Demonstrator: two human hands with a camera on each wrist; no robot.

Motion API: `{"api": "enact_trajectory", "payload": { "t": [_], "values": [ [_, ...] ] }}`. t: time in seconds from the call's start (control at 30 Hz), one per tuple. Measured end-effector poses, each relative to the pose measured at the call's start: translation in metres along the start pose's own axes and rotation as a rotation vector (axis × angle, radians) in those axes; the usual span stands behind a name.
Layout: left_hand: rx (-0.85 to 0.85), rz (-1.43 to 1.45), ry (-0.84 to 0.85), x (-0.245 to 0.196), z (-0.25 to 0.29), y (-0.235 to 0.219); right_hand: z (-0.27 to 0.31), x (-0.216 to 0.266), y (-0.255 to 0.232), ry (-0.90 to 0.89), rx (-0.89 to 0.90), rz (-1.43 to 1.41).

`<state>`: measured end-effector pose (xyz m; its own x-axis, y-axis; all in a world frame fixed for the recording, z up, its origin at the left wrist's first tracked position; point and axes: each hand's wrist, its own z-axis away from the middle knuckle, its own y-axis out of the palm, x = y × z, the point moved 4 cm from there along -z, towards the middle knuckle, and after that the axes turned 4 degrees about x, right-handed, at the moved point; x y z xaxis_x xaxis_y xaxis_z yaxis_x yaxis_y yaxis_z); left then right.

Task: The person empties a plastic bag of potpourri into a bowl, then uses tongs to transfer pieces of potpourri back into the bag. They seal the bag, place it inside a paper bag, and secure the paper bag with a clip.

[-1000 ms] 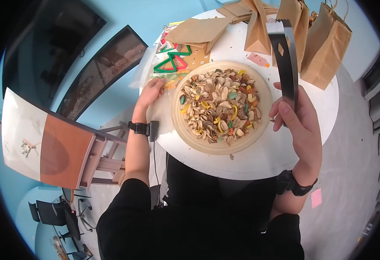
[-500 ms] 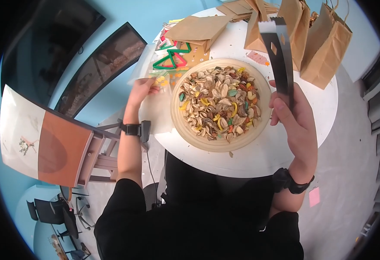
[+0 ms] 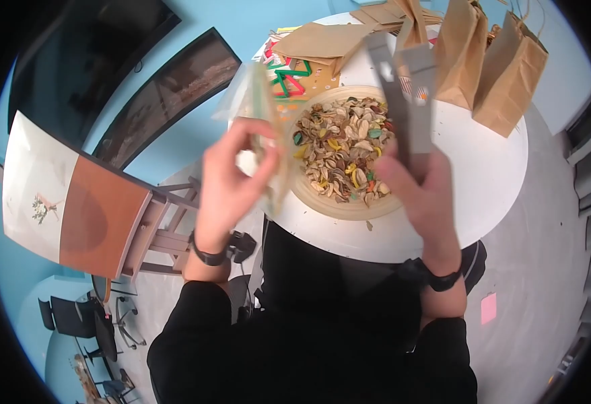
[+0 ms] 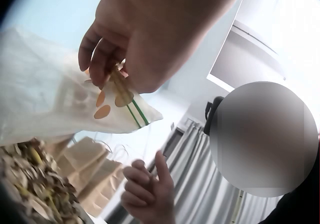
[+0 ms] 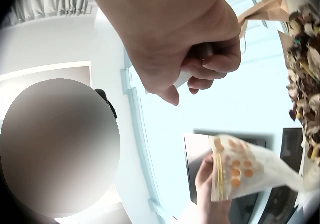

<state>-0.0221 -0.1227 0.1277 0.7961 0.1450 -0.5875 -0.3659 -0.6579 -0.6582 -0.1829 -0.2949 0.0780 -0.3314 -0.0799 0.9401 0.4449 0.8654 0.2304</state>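
My left hand pinches the top edge of a translucent zip bag with orange dots and a green seal line, raised beside the plate's left side. In the left wrist view the bag hangs from the fingers of the left hand. My right hand grips dark metal tongs, blurred, over the right side of the round plate. Dried petals and chips, with yellow and green pieces, fill the plate. The right wrist view shows the right hand curled round the tongs, mostly hidden.
Brown paper bags stand at the table's back right, and flat ones lie at the back. Green and red triangular shapes lie behind the plate. A wooden stand is left of the white table.
My left hand has lifted the zip bag off the table and brought it right, toward me. The right hand with the tongs has moved left, over the plate's edge.
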Motion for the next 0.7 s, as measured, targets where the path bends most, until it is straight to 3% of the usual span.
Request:
{"api": "enact_trajectory", "payload": {
  "t": [0.03, 0.13, 0.23, 0.33, 0.47, 0.7],
  "values": [
    [0.053, -0.002, 0.056, -0.009, 0.000, 0.013, 0.001, -0.003, 0.008, -0.026, 0.044, -0.028],
    [0.181, 0.087, 0.254, -0.044, -0.001, 0.046, 0.002, -0.009, 0.021, -0.066, -0.053, -0.048],
    [-0.020, 0.227, 0.194, -0.048, -0.004, 0.051, 0.004, -0.013, 0.009, -0.031, -0.142, 0.035],
    [-0.201, 0.286, 0.072, -0.042, -0.008, 0.034, 0.008, -0.005, -0.017, -0.140, -0.290, 0.215],
    [-0.319, 0.026, 0.030, -0.019, -0.010, 0.014, 0.009, -0.003, -0.036, -0.174, -0.342, 0.203],
    [-0.116, 0.298, -0.021, -0.026, -0.009, 0.034, 0.015, 0.004, -0.031, -0.098, -0.276, 0.301]
  ]
}}
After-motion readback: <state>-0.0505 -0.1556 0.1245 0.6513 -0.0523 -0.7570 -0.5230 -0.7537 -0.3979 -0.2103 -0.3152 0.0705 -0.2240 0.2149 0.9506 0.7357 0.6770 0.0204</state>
